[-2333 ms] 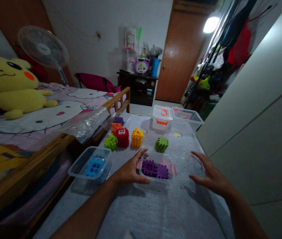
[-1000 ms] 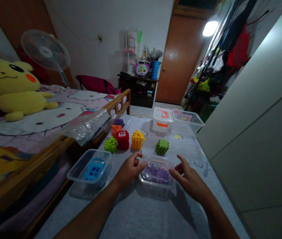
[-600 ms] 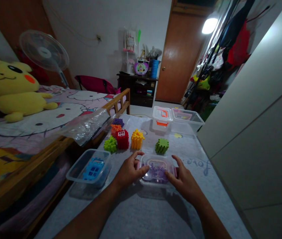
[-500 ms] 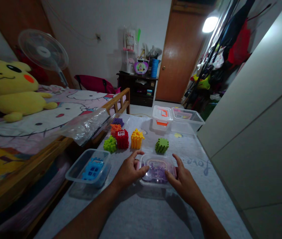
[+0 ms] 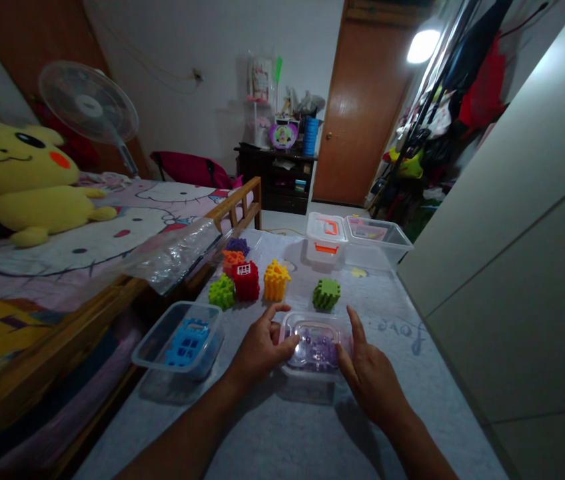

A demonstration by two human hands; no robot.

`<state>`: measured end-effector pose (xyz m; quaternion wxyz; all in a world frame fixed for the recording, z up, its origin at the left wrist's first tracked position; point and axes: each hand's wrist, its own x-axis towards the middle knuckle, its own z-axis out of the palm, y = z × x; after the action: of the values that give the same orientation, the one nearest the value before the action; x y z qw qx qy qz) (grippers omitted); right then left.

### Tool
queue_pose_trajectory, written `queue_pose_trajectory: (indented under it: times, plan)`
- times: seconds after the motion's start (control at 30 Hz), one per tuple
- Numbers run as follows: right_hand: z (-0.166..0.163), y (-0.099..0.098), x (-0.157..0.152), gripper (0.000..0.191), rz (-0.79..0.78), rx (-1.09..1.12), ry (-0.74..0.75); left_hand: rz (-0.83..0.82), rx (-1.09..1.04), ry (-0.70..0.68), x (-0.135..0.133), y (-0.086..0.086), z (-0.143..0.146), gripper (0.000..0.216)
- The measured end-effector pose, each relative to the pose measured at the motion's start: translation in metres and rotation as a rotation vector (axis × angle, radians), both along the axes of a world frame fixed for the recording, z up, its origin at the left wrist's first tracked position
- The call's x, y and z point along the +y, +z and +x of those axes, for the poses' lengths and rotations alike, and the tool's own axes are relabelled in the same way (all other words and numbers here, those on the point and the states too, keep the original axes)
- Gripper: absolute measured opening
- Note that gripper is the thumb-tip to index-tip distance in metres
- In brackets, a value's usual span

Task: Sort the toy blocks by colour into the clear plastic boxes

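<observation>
A small clear plastic box [image 5: 315, 347] with a lid on it holds purple toy blocks and sits on the grey table [image 5: 312, 440]. My left hand [image 5: 262, 347] grips its left side, thumb pressed on the lid. My right hand [image 5: 370, 380] rests against its right side, index finger stretched along the edge and thumb on the lid. Beyond the box stand a green block [image 5: 326, 294], a yellow block [image 5: 275, 279], a red block [image 5: 246, 279], a lime block [image 5: 222, 291] and an orange block [image 5: 233, 257].
An open clear box with a blue block [image 5: 182, 335] sits at the left. Two larger clear tubs [image 5: 357, 235] stand at the table's far end. A wooden bed frame [image 5: 112, 293] with a plastic bag [image 5: 177, 250] borders the left; a white cabinet [image 5: 512, 267] borders the right.
The lid came down onto the box of purple blocks. My right hand moved in from the right to the box's side and now presses there; my left hand stayed on the left side.
</observation>
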<state>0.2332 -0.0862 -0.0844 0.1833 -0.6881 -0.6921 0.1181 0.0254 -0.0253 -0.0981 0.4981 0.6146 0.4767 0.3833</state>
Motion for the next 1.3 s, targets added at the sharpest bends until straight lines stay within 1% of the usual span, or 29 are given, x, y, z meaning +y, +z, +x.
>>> queue_pose_trajectory:
  times: [0.23, 0.33, 0.43, 0.5, 0.57, 0.63, 0.7, 0.77, 0.87, 0.93, 0.97, 1.03, 1.17, 1.3]
  plan:
    - [0.001, -0.001, 0.000, 0.062, 0.043, -0.043, 0.018, 0.029, 0.013, 0.008, 0.000, -0.004, -0.001, 0.051]
    - [0.001, -0.003, 0.000, 0.062, 0.045, -0.017, 0.016, 0.038, 0.019, 0.013, 0.000, -0.005, -0.001, 0.052]
    - [0.001, -0.005, 0.002, 0.069, 0.029, 0.099, -0.006, 0.048, 0.032, 0.015, 0.001, -0.006, -0.001, 0.050]
    - [0.001, -0.006, 0.003, 0.072, 0.025, 0.229, -0.021, 0.054, 0.033, 0.020, 0.003, -0.008, -0.001, 0.047]
    - [0.003, -0.008, 0.006, 0.073, 0.007, 0.368, -0.028, 0.027, -0.013, 0.008, 0.004, -0.011, -0.001, 0.046]
    - [0.005, -0.011, 0.008, 0.068, -0.028, 0.464, -0.023, -0.038, -0.118, -0.029, 0.006, -0.014, 0.000, 0.048]
    - [0.008, -0.014, 0.011, 0.059, -0.018, 0.485, -0.020, -0.101, -0.232, -0.066, 0.007, -0.016, 0.000, 0.050]
    - [0.010, -0.016, 0.012, 0.051, 0.096, 0.435, -0.025, -0.132, -0.296, -0.077, 0.008, -0.018, 0.000, 0.051]
    - [0.008, -0.012, 0.014, 0.043, 0.324, 0.280, 0.002, -0.129, -0.306, -0.074, 0.009, -0.020, 0.000, 0.050]
    - [0.005, -0.005, 0.015, 0.032, 0.361, 0.173, 0.071, -0.120, -0.305, -0.075, 0.009, -0.021, 0.001, 0.050]
    - [0.003, -0.001, 0.016, 0.028, 0.345, 0.129, 0.110, -0.118, -0.302, -0.071, 0.008, -0.021, 0.001, 0.050]
    - [0.000, 0.008, 0.018, 0.025, 0.279, 0.060, 0.162, -0.120, -0.289, -0.057, 0.007, -0.021, 0.002, 0.050]
    - [-0.007, 0.026, 0.025, 0.028, 0.154, -0.066, 0.160, -0.114, -0.278, -0.037, 0.005, -0.021, 0.004, 0.048]
    - [-0.015, 0.040, 0.031, 0.028, 0.041, -0.173, 0.200, -0.086, -0.272, -0.006, 0.004, -0.023, 0.006, 0.045]
